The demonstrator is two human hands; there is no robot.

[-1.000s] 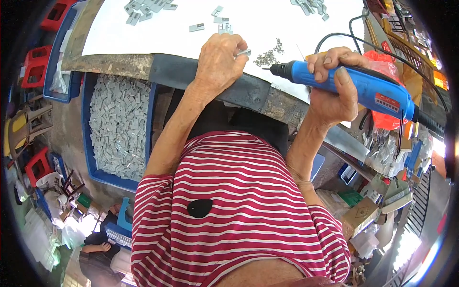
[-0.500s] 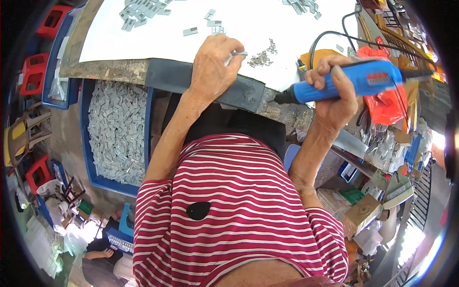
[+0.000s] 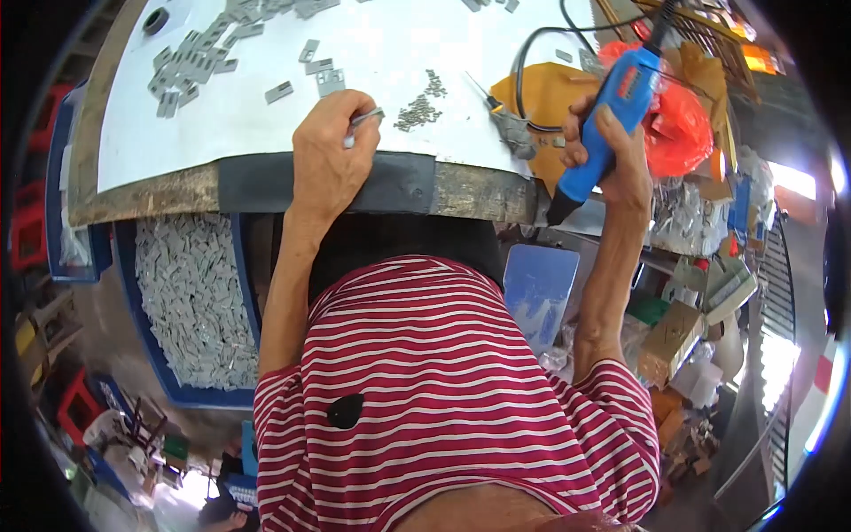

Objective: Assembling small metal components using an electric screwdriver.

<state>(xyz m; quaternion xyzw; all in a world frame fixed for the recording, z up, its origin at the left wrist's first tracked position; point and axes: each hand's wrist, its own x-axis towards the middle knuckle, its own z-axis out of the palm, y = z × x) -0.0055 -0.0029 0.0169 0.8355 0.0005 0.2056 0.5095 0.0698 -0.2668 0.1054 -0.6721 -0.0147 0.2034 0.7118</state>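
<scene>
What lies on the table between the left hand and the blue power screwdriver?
In the head view: a small heap of screws on white tabletop between left hand and blue power screwdriver.

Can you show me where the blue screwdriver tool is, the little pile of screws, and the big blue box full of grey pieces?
blue electric screwdriver (image 3: 603, 133), head view, on its blue body.
pile of screws (image 3: 418, 112), head view, on the pile's middle.
blue bin (image 3: 199, 301), head view, on the grey pieces inside.

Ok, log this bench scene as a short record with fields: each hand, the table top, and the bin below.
left hand: pinches a small grey metal piece at the table edge
right hand: grips a blue electric screwdriver, tip down, off the table
table: white top, scattered grey pieces, small screw pile
blue bin: full of grey pieces
</scene>
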